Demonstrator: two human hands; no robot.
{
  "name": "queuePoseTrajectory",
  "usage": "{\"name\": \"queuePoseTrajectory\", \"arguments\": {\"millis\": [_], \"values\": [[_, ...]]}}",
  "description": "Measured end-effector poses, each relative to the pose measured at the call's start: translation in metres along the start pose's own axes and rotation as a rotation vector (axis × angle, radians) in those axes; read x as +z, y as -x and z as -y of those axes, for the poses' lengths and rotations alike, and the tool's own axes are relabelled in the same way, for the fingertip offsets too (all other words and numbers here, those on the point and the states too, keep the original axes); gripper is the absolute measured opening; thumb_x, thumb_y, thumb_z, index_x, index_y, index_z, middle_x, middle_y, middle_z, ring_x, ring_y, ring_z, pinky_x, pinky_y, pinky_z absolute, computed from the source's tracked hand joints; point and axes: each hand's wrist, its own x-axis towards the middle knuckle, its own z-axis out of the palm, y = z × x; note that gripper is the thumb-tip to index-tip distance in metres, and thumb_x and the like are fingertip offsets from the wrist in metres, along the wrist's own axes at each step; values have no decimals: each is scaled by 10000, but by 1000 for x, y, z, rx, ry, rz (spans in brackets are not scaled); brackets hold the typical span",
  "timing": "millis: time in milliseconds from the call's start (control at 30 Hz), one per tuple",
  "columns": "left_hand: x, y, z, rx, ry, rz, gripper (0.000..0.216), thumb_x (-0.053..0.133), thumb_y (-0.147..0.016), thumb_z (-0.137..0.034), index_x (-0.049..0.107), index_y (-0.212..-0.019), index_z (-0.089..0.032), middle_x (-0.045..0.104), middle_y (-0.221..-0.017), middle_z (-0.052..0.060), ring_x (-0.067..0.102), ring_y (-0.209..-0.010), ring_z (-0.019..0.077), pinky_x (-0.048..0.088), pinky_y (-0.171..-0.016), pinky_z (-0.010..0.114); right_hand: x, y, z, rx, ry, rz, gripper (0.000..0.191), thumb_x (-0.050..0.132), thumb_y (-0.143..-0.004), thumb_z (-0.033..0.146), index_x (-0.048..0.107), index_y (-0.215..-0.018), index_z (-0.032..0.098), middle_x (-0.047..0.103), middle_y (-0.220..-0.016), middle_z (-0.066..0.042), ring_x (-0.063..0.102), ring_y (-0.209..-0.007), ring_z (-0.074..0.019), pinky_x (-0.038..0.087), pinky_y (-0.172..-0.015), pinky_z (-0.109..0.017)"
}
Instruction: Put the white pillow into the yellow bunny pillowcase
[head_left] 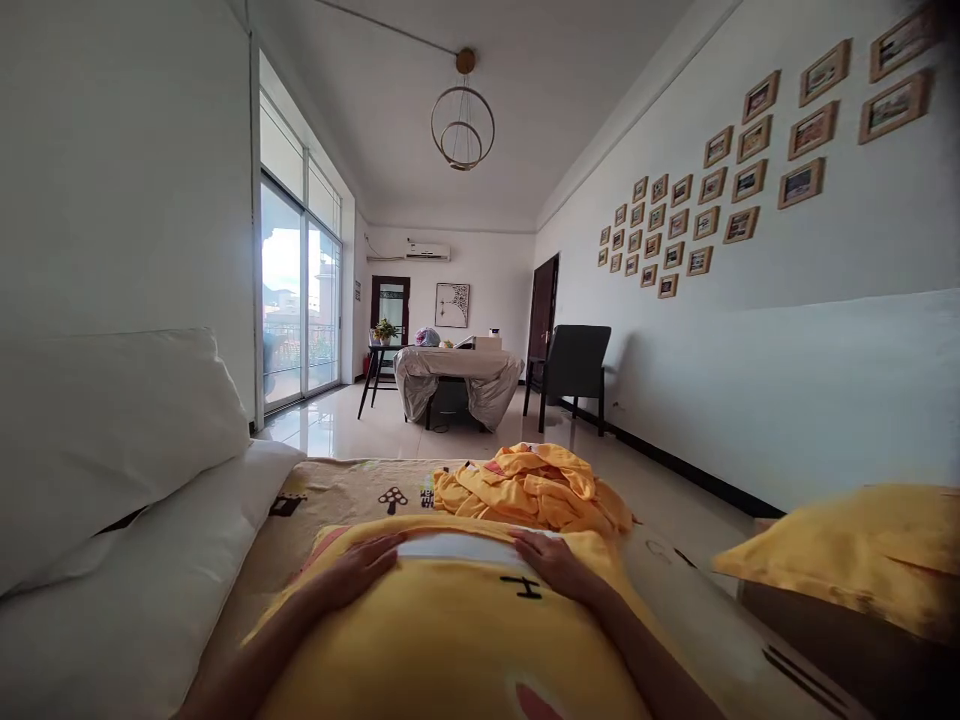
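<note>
A large yellow pillow [450, 640], with a dark letter H and a pink patch on it, fills the near middle of the view. Flat on its far left part lies my left hand [366, 565], fingers stretched inward. My right hand [553, 562] rests across from it on the far right part, its fingers also stretched out. Between the two hands a white strip [454, 547] shows along the far edge; whether it is an inner pillow or part of the cover I cannot tell. Both thumbs are hard to make out.
Crumpled orange-yellow cloth [536, 487] lies beyond the pillow on the patterned beige sheet [337, 485]. White pillows [127, 430] are stacked at left. Another yellow pillow [862, 550] sits at right. Farther off stand a covered table [487, 385] and a dark chair [577, 362].
</note>
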Motion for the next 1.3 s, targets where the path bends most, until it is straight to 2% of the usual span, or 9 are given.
{"name": "queuePoseTrajectory", "arguments": {"millis": [167,300,400,533,700,867,1033,1167,1300], "values": [[-9,26,33,59,-78,38,435,421,-893,-489,648,-1185,-260,616,-1270,34,557,-1177,247,399,-1051,360,-22,30,-18,-97,47,34,675,448,-840,626,524,-1339,178,516,-1369,-109,456,-1255,-299,329,-1075,-437],[-22,38,33,127,-101,-83,366,433,-907,-442,685,-1062,-227,663,-1185,62,594,-1115,233,432,-1013,363,-27,59,-1,-218,143,-43,489,466,-887,517,597,-1242,207,543,-1330,-113,464,-1230,-287,325,-1061,-461],[-19,37,3,250,-127,-78,312,424,-921,-375,669,-1050,-231,662,-1169,60,581,-1115,216,405,-1033,368,-24,72,28,-299,199,26,352,477,-895,402,632,-1151,215,611,-1205,-113,519,-1132,-270,375,-997,-441],[-11,23,-61,282,-123,68,310,456,-880,-283,598,-1151,-237,641,-1195,46,571,-1114,213,430,-991,360,-24,70,60,-203,233,94,304,552,-831,348,610,-1081,184,606,-1112,-108,542,-1015,-241,423,-889,-374],[4,-4,-103,386,-269,244,167,537,-779,-282,600,-890,-175,652,-969,69,608,-887,217,469,-818,320,-21,50,71,-156,321,140,111,526,-819,291,515,-825,181,604,-893,-52,535,-781,-172,365,-656,-263],[21,-17,-91,397,-341,267,137,421,-825,-241,541,-854,-181,627,-883,65,579,-789,201,406,-703,297,-15,32,65,-162,319,156,131,395,-913,296,482,-893,200,631,-829,-46,561,-698,-155,287,-564,-243],[40,-30,-73,170,-90,106,220,310,-904,-301,489,-838,-192,588,-785,35,530,-728,173,365,-661,280,4,20,53,5,411,55,210,381,-940,285,504,-1078,185,672,-855,-91,618,-724,-185,261,-551,-252],[49,-29,-66,116,-3,62,136,441,-839,-279,449,-739,-188,567,-764,10,492,-705,151,334,-623,261,15,25,37,-31,397,26,270,428,-928,411,570,-869,189,678,-828,-79,615,-724,-189,283,-580,-257],[36,-4,-60,245,-177,4,219,387,-902,-295,456,-724,-188,577,-793,28,499,-740,166,343,-671,280,4,39,5,-19,349,-53,370,385,-925,465,554,-737,194,667,-758,-59,589,-700,-186,310,-601,-271]]}}
